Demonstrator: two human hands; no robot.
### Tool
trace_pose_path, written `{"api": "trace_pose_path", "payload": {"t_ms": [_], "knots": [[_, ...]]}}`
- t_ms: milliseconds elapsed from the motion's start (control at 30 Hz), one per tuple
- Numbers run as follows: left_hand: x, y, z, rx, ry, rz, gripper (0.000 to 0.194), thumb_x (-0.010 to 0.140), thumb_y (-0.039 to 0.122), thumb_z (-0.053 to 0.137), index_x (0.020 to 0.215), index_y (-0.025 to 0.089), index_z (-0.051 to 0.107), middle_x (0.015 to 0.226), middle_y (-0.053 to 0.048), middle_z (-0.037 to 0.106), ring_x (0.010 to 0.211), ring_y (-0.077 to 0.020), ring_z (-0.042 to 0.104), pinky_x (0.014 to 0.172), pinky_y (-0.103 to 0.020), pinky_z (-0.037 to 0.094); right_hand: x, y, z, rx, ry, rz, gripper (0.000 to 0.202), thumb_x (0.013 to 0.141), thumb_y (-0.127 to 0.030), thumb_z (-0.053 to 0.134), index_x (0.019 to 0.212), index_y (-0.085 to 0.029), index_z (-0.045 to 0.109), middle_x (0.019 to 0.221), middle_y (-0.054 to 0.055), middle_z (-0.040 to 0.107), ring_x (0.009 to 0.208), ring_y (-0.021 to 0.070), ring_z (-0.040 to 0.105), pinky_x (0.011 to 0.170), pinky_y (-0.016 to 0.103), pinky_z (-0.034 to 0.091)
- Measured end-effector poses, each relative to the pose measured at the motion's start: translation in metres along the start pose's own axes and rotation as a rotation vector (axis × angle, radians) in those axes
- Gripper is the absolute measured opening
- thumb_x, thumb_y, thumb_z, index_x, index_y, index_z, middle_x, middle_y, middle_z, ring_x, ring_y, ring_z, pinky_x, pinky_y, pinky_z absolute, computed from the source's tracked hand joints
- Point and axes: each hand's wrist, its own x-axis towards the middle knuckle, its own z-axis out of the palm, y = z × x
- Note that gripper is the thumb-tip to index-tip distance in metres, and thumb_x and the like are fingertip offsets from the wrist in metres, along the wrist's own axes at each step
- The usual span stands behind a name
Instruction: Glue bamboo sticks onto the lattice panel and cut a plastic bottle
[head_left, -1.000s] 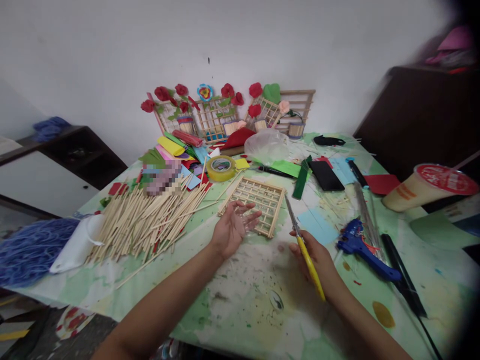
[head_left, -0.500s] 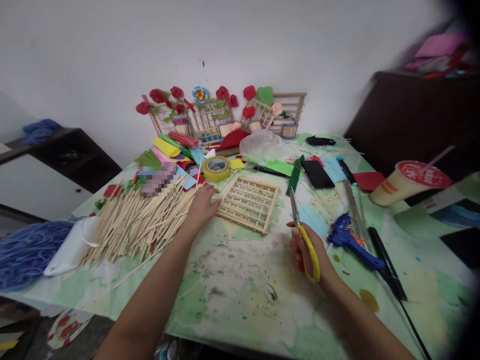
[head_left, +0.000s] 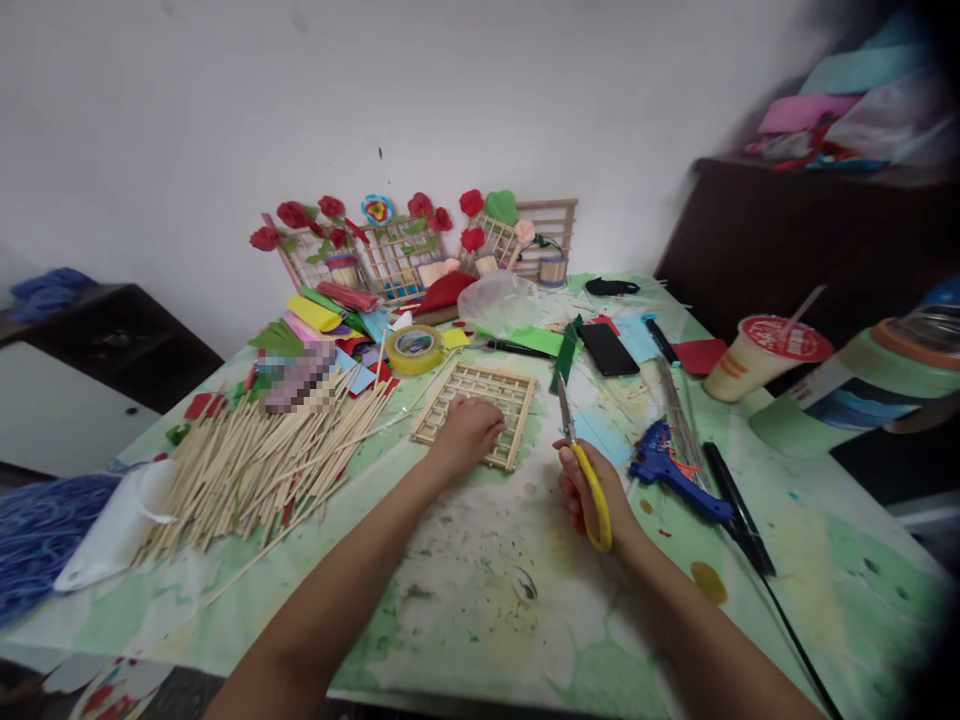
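Note:
My right hand (head_left: pixel 592 490) is closed round the yellow handles of a pair of scissors (head_left: pixel 581 460). The blades point away from me, their tips at the lower end of a dark green strip of paper (head_left: pixel 566 352); whether they touch it I cannot tell. Over a small square lattice of wooden sticks (head_left: pixel 514 400) is my left hand (head_left: pixel 469 435), fingers loosely bent and nothing visible in them. It hides part of the lattice, and contact with it is unclear.
Left lies a heap of thin wooden sticks (head_left: pixel 262 460), with a tape roll (head_left: pixel 415 350) behind. Right are a blue glue gun (head_left: pixel 675 475), a black phone (head_left: pixel 610 350), a drink cup (head_left: pixel 765 355) and a large bottle (head_left: pixel 855 390). Lattices with paper flowers (head_left: pixel 405 245) lean on the wall.
My left hand has moved right, from beside the sticks to over the lattice. The view has turned slightly right, showing more of the bottle. My right hand still holds the scissors.

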Motion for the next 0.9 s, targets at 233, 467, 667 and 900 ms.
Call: {"api": "trace_pose_path", "payload": {"t_ms": [233,467,667,900], "knots": [[-0.029,0.012,-0.013,-1.292,-0.006,-0.108,0.025,0.083,0.041,0.059,0.079,0.017,0.058,0.067,-0.001,0.058,0.072,-0.0157,0.058,0.076,-0.031,0.043,0.0,0.0,0.003,0.082,0.035,-0.124,0.057,0.07,-0.056,0.065,0.11,-0.021,0.045,0.059,-0.007,0.053,0.032,0.0055,0.036,0.028,0.017,0.03],[-0.046,0.029,0.009,-1.575,-0.224,-0.22,0.027,0.074,0.038,0.071,0.079,0.013,0.062,0.065,-0.002,0.057,0.061,-0.0129,0.055,0.061,-0.025,0.038,-0.008,-0.001,0.005,0.279,-0.191,-0.209,0.054,0.074,-0.041,0.067,0.116,-0.021,0.041,0.078,0.0,0.064,0.035,0.0061,0.043,0.032,0.02,0.032],[-0.044,0.025,0.018,-1.57,-0.154,-0.28,0.025,0.077,0.037,0.068,0.086,0.013,0.065,0.064,-0.001,0.055,0.064,-0.0121,0.055,0.066,-0.025,0.039,-0.011,0.001,0.006,0.379,-0.261,-0.206,0.051,0.073,-0.031,0.067,0.116,-0.021,0.039,0.068,-0.004,0.061,0.035,0.0057,0.041,0.035,0.02,0.034],[-0.044,0.027,0.026,-1.402,-0.038,-0.358,0.034,0.079,0.039,0.065,0.104,0.018,0.066,0.091,-0.006,0.065,0.087,-0.0172,0.06,0.086,-0.032,0.041,-0.012,-0.003,0.008,0.344,-0.108,-0.262,0.05,0.07,-0.03,0.07,0.112,-0.023,0.043,0.071,-0.005,0.059,0.036,0.0054,0.043,0.036,0.02,0.035]]}}
